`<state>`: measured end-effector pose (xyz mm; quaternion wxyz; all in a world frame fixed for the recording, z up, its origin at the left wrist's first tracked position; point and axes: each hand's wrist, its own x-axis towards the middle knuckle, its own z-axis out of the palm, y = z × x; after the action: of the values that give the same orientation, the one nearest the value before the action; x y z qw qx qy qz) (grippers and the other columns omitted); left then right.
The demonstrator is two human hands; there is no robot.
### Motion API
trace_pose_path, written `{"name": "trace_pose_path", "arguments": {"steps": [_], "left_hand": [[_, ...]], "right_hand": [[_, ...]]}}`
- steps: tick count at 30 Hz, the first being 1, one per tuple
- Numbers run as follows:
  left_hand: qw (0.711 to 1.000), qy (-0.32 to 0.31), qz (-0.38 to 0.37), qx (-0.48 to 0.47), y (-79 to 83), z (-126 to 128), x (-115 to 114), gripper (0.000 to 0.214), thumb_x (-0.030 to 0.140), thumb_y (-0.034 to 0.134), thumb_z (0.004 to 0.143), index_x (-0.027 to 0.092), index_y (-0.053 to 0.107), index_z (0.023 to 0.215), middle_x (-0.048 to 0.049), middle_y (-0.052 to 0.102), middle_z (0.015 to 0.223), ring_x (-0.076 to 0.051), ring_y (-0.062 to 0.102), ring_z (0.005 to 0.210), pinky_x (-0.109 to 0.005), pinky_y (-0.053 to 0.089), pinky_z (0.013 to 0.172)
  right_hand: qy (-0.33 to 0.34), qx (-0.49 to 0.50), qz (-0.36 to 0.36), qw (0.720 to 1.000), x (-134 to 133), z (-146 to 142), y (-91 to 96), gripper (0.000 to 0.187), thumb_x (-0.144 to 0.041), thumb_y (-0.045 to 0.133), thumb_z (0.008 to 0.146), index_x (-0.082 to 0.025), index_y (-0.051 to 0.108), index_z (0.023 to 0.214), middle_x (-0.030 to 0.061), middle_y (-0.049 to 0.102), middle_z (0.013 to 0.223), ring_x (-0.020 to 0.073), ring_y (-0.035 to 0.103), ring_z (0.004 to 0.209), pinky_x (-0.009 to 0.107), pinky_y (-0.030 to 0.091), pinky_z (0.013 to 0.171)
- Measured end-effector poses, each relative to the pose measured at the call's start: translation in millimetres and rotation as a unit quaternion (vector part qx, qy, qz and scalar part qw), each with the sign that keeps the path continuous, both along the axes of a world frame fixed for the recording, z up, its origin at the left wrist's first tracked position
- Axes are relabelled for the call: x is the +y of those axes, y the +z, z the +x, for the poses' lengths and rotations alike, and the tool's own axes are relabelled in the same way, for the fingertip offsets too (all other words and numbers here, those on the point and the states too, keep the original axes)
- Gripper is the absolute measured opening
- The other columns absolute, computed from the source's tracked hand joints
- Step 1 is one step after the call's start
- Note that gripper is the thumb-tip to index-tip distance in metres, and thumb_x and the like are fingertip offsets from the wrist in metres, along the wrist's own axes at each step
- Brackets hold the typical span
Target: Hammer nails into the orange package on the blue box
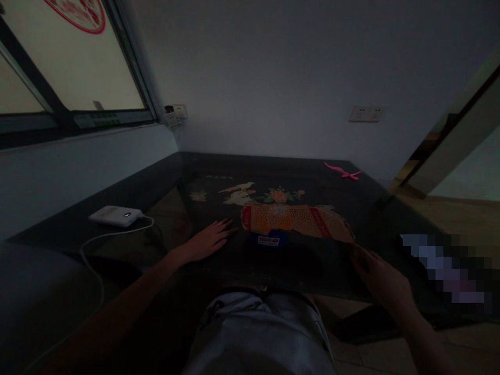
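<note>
A torn, flat piece of brown cardboard (pixel 291 221) with red bands and an orange patch lies crosswise in front of me. Its near edge is over a small blue object with a white label (pixel 269 240), mostly hidden beneath it. My right hand (pixel 380 273) is closed at the cardboard's right end, pinching the corner; deep shadow hides part of the fingers. My left hand (pixel 209 240) rests on the dark table (pixel 230 265) with fingers stretched out, left of the cardboard and apart from it. It holds nothing.
A white power bank (pixel 116 216) with a white cable (pixel 91 265) lies on the left. A thin pink item (pixel 346 173) is at the far right corner. A pixelated patch (pixel 445 268) covers something at the right edge. Wall sockets (pixel 367 113) are behind the table.
</note>
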<state>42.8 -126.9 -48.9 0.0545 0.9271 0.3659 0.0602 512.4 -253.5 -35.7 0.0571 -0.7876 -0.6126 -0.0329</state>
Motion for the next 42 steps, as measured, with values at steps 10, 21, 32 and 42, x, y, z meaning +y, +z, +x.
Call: {"name": "trace_pose_path", "arguments": {"steps": [10,21,32,42], "left_hand": [[0.997,-0.071,-0.021,-0.025,4.8,16.3,-27.6,0.050,0.031,0.034,0.099,0.022,0.029,0.148,-0.0077,0.028,0.155,-0.021,0.027,0.143,-0.043,0.022,0.118],[0.992,-0.090,-0.049,-0.079,11.0,27.4,-31.6,0.046,0.030,0.043,0.096,0.022,0.041,0.142,-0.0101,0.037,0.151,-0.023,0.035,0.139,-0.044,0.031,0.114],[0.991,-0.091,-0.026,-0.098,10.9,38.5,-25.3,0.038,0.027,0.045,0.095,0.023,0.051,0.132,-0.0094,0.051,0.139,-0.021,0.046,0.129,-0.041,0.036,0.111],[0.991,-0.052,0.039,-0.113,9.9,34.3,-30.8,0.029,0.028,0.047,0.093,0.021,0.062,0.117,-0.0088,0.064,0.119,-0.021,0.058,0.111,-0.038,0.047,0.098]], "right_hand": [[-0.002,-0.004,0.008,1.000,-1.1,-0.4,0.1,0.049,-0.045,0.028,0.099,-0.028,0.052,0.138,0.0082,0.067,0.127,0.0325,0.073,0.087,0.042,0.058,0.060],[-0.009,-0.013,0.011,1.000,-1.4,-3.8,2.6,0.050,-0.046,0.027,0.099,-0.026,0.053,0.138,0.0093,0.066,0.127,0.0313,0.073,0.085,0.040,0.057,0.059],[-0.003,-0.019,0.028,0.999,-1.9,-1.9,0.9,0.049,-0.046,0.028,0.098,-0.028,0.056,0.135,0.0090,0.068,0.124,0.0305,0.074,0.082,0.039,0.056,0.056],[0.005,-0.012,0.038,0.999,-1.4,-1.5,1.1,0.046,-0.044,0.033,0.098,-0.029,0.058,0.133,0.0093,0.069,0.121,0.0290,0.074,0.080,0.037,0.056,0.056]]}}
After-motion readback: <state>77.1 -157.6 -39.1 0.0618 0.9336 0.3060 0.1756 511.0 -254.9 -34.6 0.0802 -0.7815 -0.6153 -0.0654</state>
